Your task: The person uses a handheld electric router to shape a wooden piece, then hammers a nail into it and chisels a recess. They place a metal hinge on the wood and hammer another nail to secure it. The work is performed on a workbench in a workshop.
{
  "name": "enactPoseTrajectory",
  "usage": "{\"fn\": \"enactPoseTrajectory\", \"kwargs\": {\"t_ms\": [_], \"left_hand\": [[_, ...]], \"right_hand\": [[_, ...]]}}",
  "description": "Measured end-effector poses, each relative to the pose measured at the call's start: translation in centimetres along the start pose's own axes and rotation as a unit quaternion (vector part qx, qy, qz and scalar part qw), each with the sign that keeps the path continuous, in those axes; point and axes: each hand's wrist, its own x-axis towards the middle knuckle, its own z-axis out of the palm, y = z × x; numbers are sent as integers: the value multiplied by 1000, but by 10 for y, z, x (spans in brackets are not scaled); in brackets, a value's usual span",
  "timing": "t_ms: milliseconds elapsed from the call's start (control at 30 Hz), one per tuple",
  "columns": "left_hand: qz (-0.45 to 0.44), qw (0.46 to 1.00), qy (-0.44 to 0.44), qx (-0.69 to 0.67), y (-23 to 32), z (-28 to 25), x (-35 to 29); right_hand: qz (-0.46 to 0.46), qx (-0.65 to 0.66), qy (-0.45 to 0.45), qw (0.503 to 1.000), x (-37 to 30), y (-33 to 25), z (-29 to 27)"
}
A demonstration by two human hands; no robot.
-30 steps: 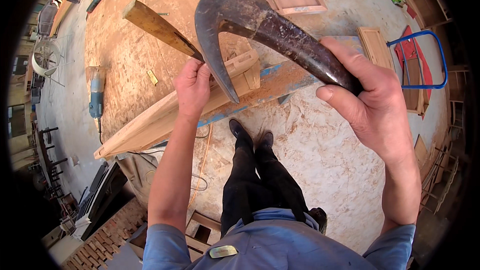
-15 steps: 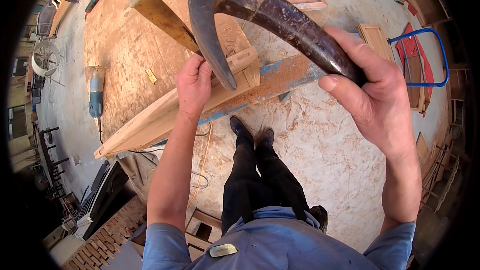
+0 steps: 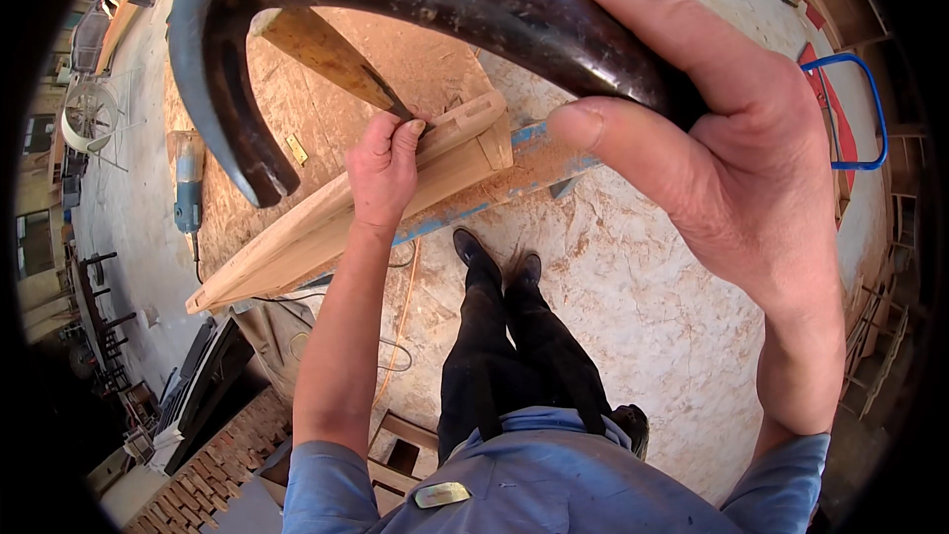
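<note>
My left hand (image 3: 384, 166) is closed round the lower end of a chisel (image 3: 331, 57) with a worn yellow-brown wooden handle. The handle leans up to the left; the blade is mostly hidden by my fingers, close to the top edge of a pale wooden frame (image 3: 435, 178). A slot shows in that edge, just right of my fingers. Raised close to the camera, my right hand (image 3: 732, 158) grips the dark, shiny handle of a claw hammer (image 3: 465, 0). Its curved, notched claw points down over the bench, left of the chisel. The hammer's upper part is cut off.
The frame rests on a sawdust-covered workbench (image 3: 395, 49) with a blue-painted edge. A corded blue power tool (image 3: 188, 188) and a small brass-coloured piece (image 3: 297, 149) lie on it. A blue metal handle (image 3: 875, 119) stands at the right. Cables run below the bench.
My right hand and the hammer have come up nearer the camera, and the claw has shifted left. My left hand and the chisel have hardly moved.
</note>
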Motion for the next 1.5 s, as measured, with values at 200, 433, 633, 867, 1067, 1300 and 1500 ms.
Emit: {"fn": "enactPoseTrajectory", "kwargs": {"t_ms": [200, 433, 633, 867, 1067, 1300, 1500], "left_hand": [[1, 1000, 11, 3, 0, 5, -1], [27, 999, 17, 22, 0, 4, 0], [13, 998, -4, 55, -1, 3, 0], [50, 995, 1, 83, -2, 3, -2], [28, 999, 15, 39, -5, 3, -5], [16, 1000, 13, 9, -6, 3, -4], [17, 999, 24, -20, -7, 7, -2]], "right_hand": [[-7, -34, -8, 999, -1, -4, 1], [-12, -59, -19, 998, 1, -7, 2], [72, -88, -99, 989, 7, -22, -9], [-15, -69, -28, 997, 3, -15, 0], [7, -81, -47, 996, 4, -21, -1], [-4, -51, -22, 998, -1, -7, -6], [13, -58, -38, 997, -2, -5, -8]]}}
